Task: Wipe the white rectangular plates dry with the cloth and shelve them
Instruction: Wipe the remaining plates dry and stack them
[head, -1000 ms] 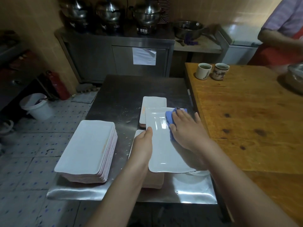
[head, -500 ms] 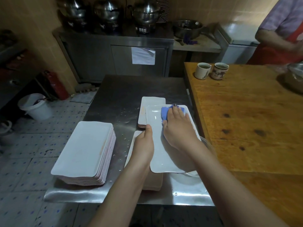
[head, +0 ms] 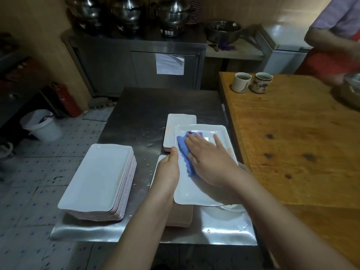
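My left hand [head: 169, 170] grips the left rim of a white rectangular plate [head: 194, 193], held above the steel table [head: 140, 114]. My right hand [head: 209, 158] lies flat on the plate's face and presses a blue cloth [head: 184, 154] against it. Under the held plate sits a low stack of plates [head: 180, 215], mostly hidden. A small stack of white plates [head: 180, 121] lies just beyond it. A tall stack of white rectangular plates [head: 99, 180] stands at the table's front left.
A wooden table [head: 292, 143] adjoins on the right with two mugs [head: 251, 82]. Another person [head: 335, 36] in a red apron stands at the far right. A steel cabinet with pots [head: 136, 16] is behind. A white bucket [head: 41, 125] sits on the tiled floor.
My right hand has slid the blue cloth leftward and toward me across the plate. The left hand keeps the same grip on the rim.
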The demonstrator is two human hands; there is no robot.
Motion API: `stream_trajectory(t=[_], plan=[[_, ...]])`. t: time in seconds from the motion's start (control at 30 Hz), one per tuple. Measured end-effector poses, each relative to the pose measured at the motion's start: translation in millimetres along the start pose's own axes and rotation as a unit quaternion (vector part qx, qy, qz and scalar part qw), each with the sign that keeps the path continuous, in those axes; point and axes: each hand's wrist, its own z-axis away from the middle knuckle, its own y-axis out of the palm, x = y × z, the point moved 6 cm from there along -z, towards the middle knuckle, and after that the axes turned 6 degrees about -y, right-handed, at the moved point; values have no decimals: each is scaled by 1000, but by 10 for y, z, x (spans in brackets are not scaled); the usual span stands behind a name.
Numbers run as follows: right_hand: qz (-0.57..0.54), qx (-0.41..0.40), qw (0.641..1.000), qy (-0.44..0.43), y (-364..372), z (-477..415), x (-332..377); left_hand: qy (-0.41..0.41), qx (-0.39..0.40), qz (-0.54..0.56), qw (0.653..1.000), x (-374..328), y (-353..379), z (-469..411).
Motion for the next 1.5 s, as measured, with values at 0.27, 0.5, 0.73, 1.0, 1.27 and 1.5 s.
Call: stream_trajectory(t=[0.27,0.5,0.73,1.0,1.27,1.5], plan=[[44,-43,987,152,-63,-2,-439,2,-9,6,1000,12,-5,-11],[-43,-56,980,184,7,-96,-263,14,-11,12,1000,23,-11,-30],[-126,-57,989,48,45,8,287,14,-26,21,999,-36,-22,-52],[-97,-17,995,24,113,208,509,28,-30,51,998,-189,-125,-174],[-4,-34,995,90,120,390,-57,67,-56,28,996,-278,-203,-169],[-6,-95,986,137,-82,87,-355,73,-41,17,996,-252,-60,-138]])
